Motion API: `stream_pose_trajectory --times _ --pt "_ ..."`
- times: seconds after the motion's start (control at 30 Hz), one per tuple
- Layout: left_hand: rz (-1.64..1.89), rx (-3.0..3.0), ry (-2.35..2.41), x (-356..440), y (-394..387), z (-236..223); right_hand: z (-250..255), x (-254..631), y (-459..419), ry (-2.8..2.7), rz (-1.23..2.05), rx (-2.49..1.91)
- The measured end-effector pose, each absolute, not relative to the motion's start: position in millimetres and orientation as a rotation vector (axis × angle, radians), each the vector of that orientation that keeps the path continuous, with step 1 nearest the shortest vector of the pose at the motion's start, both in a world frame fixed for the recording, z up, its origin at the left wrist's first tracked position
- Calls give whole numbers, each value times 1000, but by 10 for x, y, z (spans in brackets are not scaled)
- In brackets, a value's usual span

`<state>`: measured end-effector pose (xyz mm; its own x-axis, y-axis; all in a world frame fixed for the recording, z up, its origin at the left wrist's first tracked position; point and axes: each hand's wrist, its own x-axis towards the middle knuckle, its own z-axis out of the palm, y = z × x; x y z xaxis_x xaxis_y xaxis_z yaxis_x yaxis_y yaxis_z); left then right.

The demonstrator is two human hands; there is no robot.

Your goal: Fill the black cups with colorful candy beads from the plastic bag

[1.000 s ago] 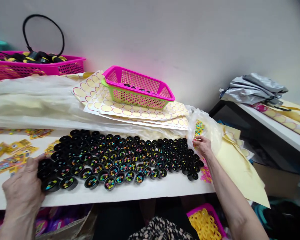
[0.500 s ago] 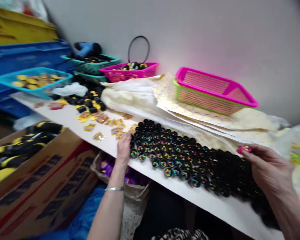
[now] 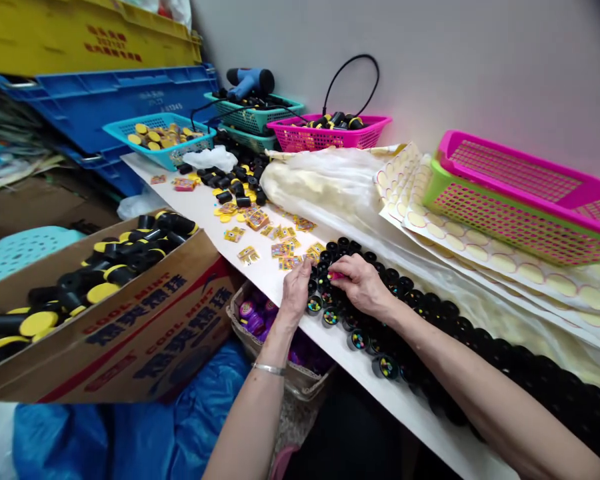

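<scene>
Rows of small black cups, many with colourful beads inside, stand packed together along the white table. At their left end my left hand rests against the outer cups, its fingers stretched out and holding nothing I can see. Pinched in my right hand is a small pink cup with coloured beads, held low over the black cups near the left hand. My right forearm covers part of the rows. Small yellow printed packets lie just beyond my left hand.
A carton of black-and-yellow tubes stands at left, beside a box of purple items below the table. Baskets line the back, one bearing a blue heat gun. Sticker sheets lie under stacked pink and green baskets.
My right hand has moved left across the rows with the pink cup, from the far right to beside my left hand. The view has swung left; my left hand stays at the cups' end.
</scene>
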<state>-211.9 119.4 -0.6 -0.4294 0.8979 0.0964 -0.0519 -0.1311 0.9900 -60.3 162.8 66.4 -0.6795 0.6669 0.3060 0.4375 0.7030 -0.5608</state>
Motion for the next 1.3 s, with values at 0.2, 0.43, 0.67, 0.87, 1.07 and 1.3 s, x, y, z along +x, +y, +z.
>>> stream_pose_trajectory --times 0.2,0.43,0.67,0.87,1.07,1.3 --pt "1639 1008 1405 -2119 1186 -8 723 -628 1636 -2681 285 -872" --pt "1634 986 1367 -2124 1188 -23 601 -581 1711 -2408 665 -851" --pt "1668 940 1366 -2125 1188 -33 636 -718 1619 -2452 672 -814" --pt "1671 955 1366 -2133 1161 63 768 -931 1474 -2815 136 -760" --pt "1657 946 1359 -2142 1167 21 751 -904 1540 -2703 297 -786" --pt "1667 892 1363 -2149 1199 -68 793 -212 1449 -1723 1222 -1009"
